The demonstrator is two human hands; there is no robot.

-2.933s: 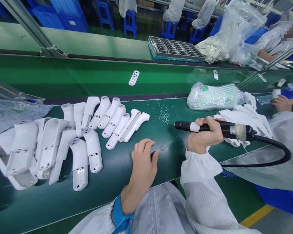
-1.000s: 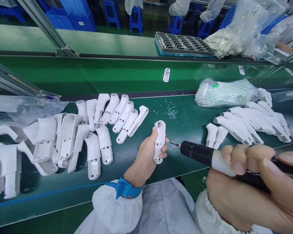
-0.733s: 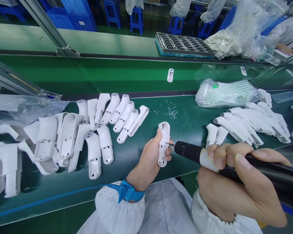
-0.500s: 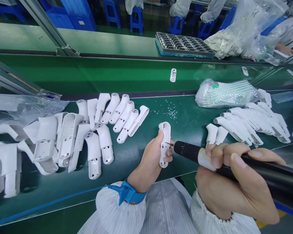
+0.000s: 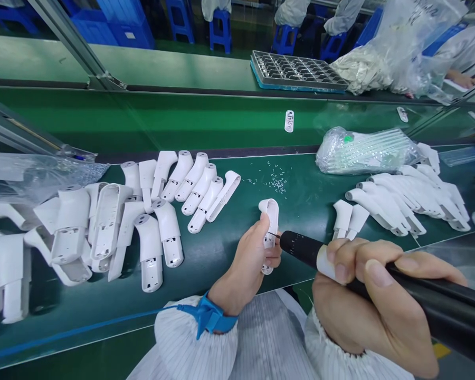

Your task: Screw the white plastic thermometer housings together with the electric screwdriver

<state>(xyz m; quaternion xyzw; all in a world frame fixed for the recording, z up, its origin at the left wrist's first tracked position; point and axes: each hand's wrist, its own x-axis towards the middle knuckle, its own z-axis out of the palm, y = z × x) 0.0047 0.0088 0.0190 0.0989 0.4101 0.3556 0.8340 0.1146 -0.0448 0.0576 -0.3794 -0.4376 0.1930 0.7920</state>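
Observation:
My left hand (image 5: 253, 253) is closed around a white plastic housing shell (image 5: 272, 214), its hollow side turned up toward me. My fingers cover part of the shell's lower half. A black electric screwdriver (image 5: 303, 247) with a white band lies in the grip of my right hand (image 5: 380, 295). Its thin bit reaches into the hollow of the shell near my left thumb; whether a screw sits at the tip is too small to tell. Beyond the shell, small loose screws (image 5: 277, 182) are scattered on the green bench (image 5: 301, 203).
Many white housings (image 5: 150, 253) cover the bench at left, with more white parts (image 5: 404, 203) at right beside a plastic-wrapped bundle (image 5: 364, 152). A blue wrist strap (image 5: 214, 316) trails a cord leftward. Behind runs a green conveyor (image 5: 221, 124); a metal grid tray (image 5: 296, 71) stands past it.
My left fingers have shifted across the shell, covering more of its lower half. The screwdriver has moved slightly left with my right hand. A small white piece on the conveyor has moved right.

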